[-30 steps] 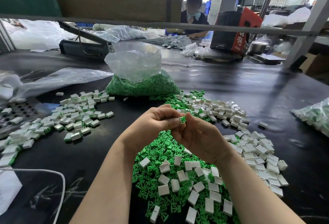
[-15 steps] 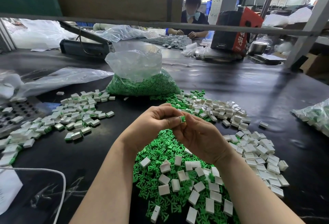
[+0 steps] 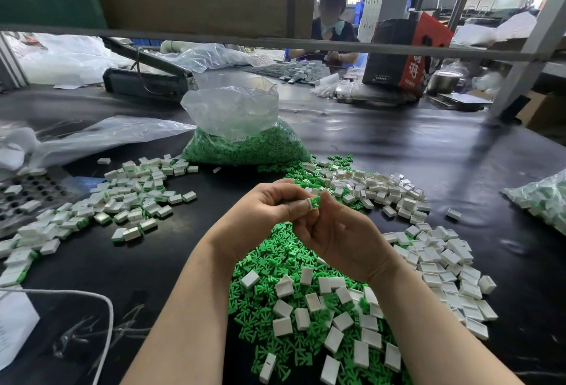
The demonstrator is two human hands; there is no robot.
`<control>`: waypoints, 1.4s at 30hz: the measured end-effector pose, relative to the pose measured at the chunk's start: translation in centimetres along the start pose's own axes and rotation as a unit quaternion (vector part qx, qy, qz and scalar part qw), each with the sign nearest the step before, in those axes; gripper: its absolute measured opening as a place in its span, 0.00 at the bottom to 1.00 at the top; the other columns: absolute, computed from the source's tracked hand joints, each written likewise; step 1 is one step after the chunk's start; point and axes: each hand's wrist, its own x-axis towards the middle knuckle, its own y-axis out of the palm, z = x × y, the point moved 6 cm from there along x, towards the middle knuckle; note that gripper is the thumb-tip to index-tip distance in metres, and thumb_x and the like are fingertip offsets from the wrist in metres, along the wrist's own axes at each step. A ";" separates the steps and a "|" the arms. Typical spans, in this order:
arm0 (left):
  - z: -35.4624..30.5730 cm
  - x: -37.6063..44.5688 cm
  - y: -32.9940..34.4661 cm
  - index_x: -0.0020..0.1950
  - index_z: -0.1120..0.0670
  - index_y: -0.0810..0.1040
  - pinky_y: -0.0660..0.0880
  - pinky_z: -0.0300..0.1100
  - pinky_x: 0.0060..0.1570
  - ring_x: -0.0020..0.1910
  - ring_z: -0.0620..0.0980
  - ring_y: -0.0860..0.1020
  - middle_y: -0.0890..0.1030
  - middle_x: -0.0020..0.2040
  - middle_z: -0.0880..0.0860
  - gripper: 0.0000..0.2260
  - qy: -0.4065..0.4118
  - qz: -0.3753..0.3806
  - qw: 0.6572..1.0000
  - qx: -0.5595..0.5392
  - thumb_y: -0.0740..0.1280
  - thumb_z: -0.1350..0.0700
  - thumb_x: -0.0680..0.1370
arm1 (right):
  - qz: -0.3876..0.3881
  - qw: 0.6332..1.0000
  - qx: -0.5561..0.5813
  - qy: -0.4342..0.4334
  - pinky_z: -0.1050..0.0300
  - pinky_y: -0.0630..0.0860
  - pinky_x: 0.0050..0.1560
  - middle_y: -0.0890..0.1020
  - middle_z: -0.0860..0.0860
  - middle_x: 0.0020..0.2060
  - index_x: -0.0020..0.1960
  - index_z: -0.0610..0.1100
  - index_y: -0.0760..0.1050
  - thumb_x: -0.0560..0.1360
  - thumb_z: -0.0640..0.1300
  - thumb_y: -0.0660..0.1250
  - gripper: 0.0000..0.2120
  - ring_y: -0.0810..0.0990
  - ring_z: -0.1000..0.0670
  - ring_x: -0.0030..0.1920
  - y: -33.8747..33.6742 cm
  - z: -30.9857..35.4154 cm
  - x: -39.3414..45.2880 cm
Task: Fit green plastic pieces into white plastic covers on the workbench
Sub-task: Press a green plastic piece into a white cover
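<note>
place: factory assembly workshop | evidence: long black workbench [image 3: 398,146]; bulk parts bag [image 3: 245,139]; second worker [image 3: 332,17] opposite

A seated person [image 3: 332,17] works beyond a red-black box [image 3: 404,54].

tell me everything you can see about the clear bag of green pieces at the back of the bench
The clear, crinkled plastic bag sits upright on the black workbench, its lower part bulging with small green plastic pieces and its open top standing loose and empty. A small label shows on its front. Loose green pieces lie spilled at its right foot. Neither hand touches it.
</note>
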 end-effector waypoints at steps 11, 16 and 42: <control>-0.4 0.0 0.2 0.44 0.59 0.82 0.70 0.26 0.49 0.44 0.37 0.77 0.76 0.42 0.53 0.07 0.004 0.005 1.000 0.011 0.66 0.66 0.78 | -0.027 0.999 -0.036 -0.023 0.64 0.77 0.40 0.76 0.49 0.34 0.50 0.38 0.76 0.73 0.53 0.69 0.17 0.77 0.53 0.35 0.1 0.4 0.0; 0.2 0.0 0.3 0.47 0.58 0.82 0.73 0.30 0.47 0.43 0.39 0.79 0.81 0.39 0.47 0.06 -0.017 0.001 1.000 -0.003 0.65 0.64 0.78 | -0.056 0.994 -0.084 -0.029 0.64 0.77 0.39 0.76 0.47 0.33 0.50 0.37 0.75 0.72 0.57 0.70 0.22 0.76 0.53 0.34 -0.8 0.4 0.0; 0.6 0.5 0.9 0.34 0.54 0.79 0.69 0.37 0.33 0.29 0.42 0.68 0.70 0.27 0.41 0.05 -0.025 -0.095 0.993 0.059 0.63 0.57 0.66 | -0.080 0.980 -0.176 -0.041 0.59 0.75 0.51 0.72 0.40 0.52 0.61 0.36 0.74 0.73 0.50 0.68 0.23 0.67 0.42 0.54 -0.8 0.9 -0.3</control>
